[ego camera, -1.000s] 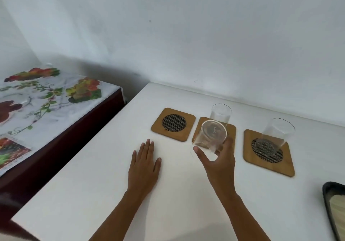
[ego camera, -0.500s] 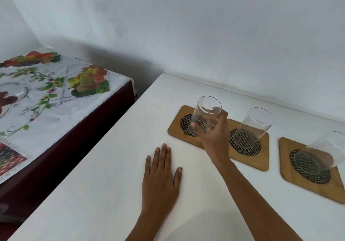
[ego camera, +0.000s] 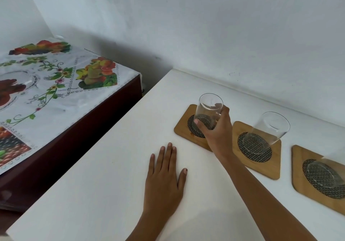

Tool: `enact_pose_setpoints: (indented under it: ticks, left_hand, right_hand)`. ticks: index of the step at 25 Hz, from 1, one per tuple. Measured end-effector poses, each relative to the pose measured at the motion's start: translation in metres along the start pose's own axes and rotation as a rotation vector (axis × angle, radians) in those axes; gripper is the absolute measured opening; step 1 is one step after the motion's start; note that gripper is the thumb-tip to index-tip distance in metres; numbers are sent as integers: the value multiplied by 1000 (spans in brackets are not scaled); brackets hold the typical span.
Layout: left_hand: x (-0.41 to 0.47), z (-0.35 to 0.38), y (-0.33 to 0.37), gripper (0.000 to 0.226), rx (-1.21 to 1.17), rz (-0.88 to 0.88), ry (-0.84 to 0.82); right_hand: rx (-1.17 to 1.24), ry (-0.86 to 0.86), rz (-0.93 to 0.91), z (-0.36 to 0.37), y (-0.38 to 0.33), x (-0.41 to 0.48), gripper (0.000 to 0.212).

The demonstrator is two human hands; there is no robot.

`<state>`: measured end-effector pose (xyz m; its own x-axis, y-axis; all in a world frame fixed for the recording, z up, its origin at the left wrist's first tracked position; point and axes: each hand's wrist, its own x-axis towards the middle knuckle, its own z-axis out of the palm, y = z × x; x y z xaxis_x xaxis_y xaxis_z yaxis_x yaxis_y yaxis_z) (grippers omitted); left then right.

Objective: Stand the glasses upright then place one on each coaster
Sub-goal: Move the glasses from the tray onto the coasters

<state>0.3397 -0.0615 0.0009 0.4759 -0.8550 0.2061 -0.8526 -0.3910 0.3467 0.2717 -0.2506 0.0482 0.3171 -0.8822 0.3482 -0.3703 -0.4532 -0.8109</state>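
On the white table, your right hand has carried glass 3 from the middle coaster to the 9 o'clock coaster, leaving only the set-down. Fingers wrap its lower wall, hand at its 5 o'clock. Your left hand lies flat, empty.

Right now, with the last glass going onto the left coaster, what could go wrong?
1. The right hand grips the glass low over the left coaster; whether its base is fully seated is unclear, so an early release might tip it.
2. Withdrawing, the forearm passes close to the middle glass and could bump it.
3. The right glass is cut off by the frame edge; its placement can't be confirmed.
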Motion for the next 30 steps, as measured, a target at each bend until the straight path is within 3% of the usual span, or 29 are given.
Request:
enact_pose_setpoints:
  ticks: [30]
  left_hand:
    - [0,-1,1,62,2,-2,0]
  right_hand:
    - [-58,-107,-35,0,11,4,76]
